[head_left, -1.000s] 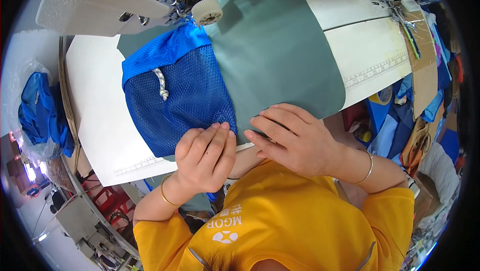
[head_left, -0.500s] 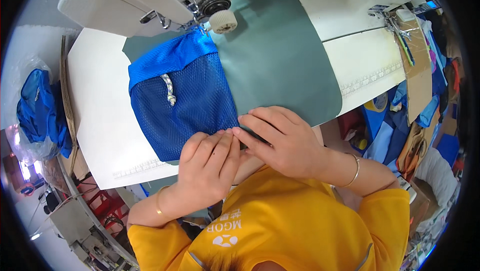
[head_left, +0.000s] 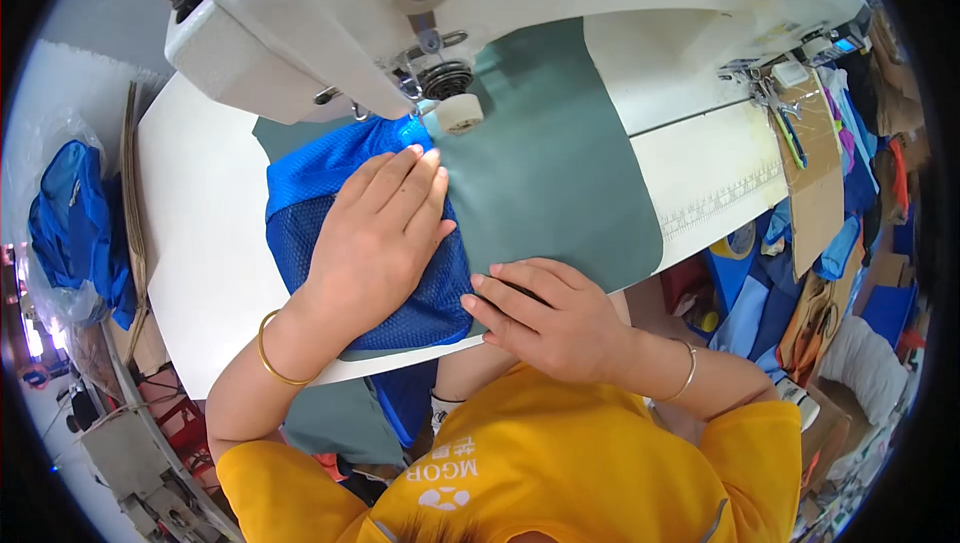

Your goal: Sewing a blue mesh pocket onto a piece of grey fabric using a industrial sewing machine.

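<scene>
A blue mesh piece (head_left: 297, 233) with a smooth bright blue top band (head_left: 318, 158) lies on a large grey-green fabric panel (head_left: 560, 163). Its right-hand edge runs up to the needle area of a white sewing machine (head_left: 290, 33). My left hand (head_left: 375, 228) rests flat on the mesh, fingers stretched out close to the needle area. At the near end of that same edge, my right hand (head_left: 550, 323) lies with fingers extended, touching the mesh corner and the panel. Its thumb is mostly hidden. The cord on the mesh is covered by my left hand.
A white table (head_left: 200, 243) with a printed ruler strip (head_left: 725, 198) surrounds the work. Cardboard (head_left: 815, 183) with small tools lies at the right, beside heaped fabrics (head_left: 760, 293). At the left hangs a blue item (head_left: 80, 223) in clear plastic.
My left hand has moved up from the near edge onto the mesh, beside the needle area. My right hand has stayed near the corner. The view has shifted, showing more of the machine.
</scene>
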{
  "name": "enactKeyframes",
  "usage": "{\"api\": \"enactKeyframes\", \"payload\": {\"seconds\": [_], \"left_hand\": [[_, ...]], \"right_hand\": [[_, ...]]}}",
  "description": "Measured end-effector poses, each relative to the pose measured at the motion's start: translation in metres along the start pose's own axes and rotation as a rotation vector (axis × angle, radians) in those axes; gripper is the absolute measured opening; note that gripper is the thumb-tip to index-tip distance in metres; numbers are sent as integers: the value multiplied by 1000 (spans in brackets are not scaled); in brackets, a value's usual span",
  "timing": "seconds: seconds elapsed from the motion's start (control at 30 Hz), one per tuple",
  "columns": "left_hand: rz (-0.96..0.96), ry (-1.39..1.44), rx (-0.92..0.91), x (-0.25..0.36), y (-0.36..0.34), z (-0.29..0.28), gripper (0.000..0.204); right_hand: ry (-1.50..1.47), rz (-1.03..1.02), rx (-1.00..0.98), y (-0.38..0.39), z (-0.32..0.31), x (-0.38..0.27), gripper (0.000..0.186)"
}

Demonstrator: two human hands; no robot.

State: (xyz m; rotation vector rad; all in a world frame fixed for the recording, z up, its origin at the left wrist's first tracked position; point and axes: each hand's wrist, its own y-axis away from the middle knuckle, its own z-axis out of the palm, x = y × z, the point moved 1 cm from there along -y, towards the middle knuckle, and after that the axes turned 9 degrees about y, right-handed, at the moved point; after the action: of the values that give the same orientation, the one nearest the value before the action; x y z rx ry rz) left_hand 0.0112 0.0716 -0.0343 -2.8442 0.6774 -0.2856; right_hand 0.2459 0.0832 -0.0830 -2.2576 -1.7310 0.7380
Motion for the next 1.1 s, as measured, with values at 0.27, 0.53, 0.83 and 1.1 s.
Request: {"api": "enactKeyframes", "payload": {"seconds": [0.27, 0.53, 0.83, 1.1], "left_hand": [[-65, -18, 14, 4, 10, 9, 55], [-82, 29, 13, 6, 7, 6, 50], [-145, 69, 95, 7, 12, 12, 43], [-156, 75, 94, 5, 8, 14, 46]], "right_hand": [[4, 22, -52, -3, -6, -1, 42], [117, -47, -83, -1, -8, 1, 42], [56, -45, -180, -13, -22, 5, 42], [50, -25, -99, -3, -7, -1, 49]]}}
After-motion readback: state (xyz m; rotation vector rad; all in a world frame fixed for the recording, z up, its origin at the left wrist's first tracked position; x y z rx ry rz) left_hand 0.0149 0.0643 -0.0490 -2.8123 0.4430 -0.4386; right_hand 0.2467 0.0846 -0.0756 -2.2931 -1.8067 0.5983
